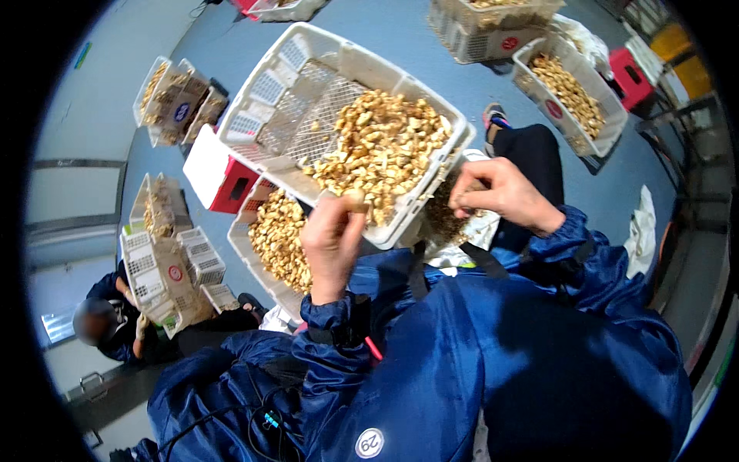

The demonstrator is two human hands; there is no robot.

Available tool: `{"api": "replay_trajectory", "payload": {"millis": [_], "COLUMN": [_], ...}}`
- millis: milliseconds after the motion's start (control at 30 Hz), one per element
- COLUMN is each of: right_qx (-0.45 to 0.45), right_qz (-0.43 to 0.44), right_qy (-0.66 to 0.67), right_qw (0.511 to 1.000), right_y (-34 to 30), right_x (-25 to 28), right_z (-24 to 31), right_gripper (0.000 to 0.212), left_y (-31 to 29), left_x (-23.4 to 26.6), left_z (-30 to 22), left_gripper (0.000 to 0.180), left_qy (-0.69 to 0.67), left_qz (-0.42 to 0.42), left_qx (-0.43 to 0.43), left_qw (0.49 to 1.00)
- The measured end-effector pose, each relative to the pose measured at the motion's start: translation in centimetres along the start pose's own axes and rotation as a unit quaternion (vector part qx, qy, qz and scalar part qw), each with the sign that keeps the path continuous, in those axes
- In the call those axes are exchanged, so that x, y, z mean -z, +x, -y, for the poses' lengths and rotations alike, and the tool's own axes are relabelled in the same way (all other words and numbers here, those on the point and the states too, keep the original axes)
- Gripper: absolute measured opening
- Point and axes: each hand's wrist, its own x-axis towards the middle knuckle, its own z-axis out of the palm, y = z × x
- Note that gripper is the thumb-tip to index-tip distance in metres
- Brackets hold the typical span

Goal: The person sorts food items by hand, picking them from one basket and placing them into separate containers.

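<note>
A white plastic crate (pixel 265 154) stands tilted in front of me, with a heap of small yellowish-tan mushrooms (pixel 385 146) gathered toward its near right side. At its near edge, my left hand (pixel 332 235) is closed in a pinch on a pale mushroom (pixel 356 197). Past the crate's right corner, my right hand (pixel 504 192) has its fingers pressed together; what they hold, if anything, is hidden. Below that hand, dark brown scraps (pixel 450 208) lie on a white bag (pixel 481 231).
Left of my knees sits a second crate of mushrooms (pixel 279 239), beside a red and white stool (pixel 223 181). More filled crates (pixel 570 100) stand on the blue floor (pixel 392 31). At far left a seated person (pixel 115 316) works beside stacked crates (pixel 165 269).
</note>
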Motion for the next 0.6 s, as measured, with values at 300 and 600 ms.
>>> {"api": "replay_trajectory", "payload": {"millis": [300,600], "right_qx": [0.012,0.194], "right_qz": [-0.005,-0.054], "right_qy": [-0.016,-0.096], "right_qw": [1.0,0.975], "right_y": [0.2,0.6], "right_x": [-0.7,-3.5], "right_z": [-1.0,0.4], "right_gripper": [0.01,0.013], "left_y": [-5.4,-2.0], "left_x": [6.6,-3.6], "left_z": [9.8,-0.1], "left_gripper": [0.029,0.038], "left_qy": [-0.18,-0.647], "left_qz": [-0.276,0.099], "left_qx": [0.38,0.342], "left_qw": [0.864,0.675]}}
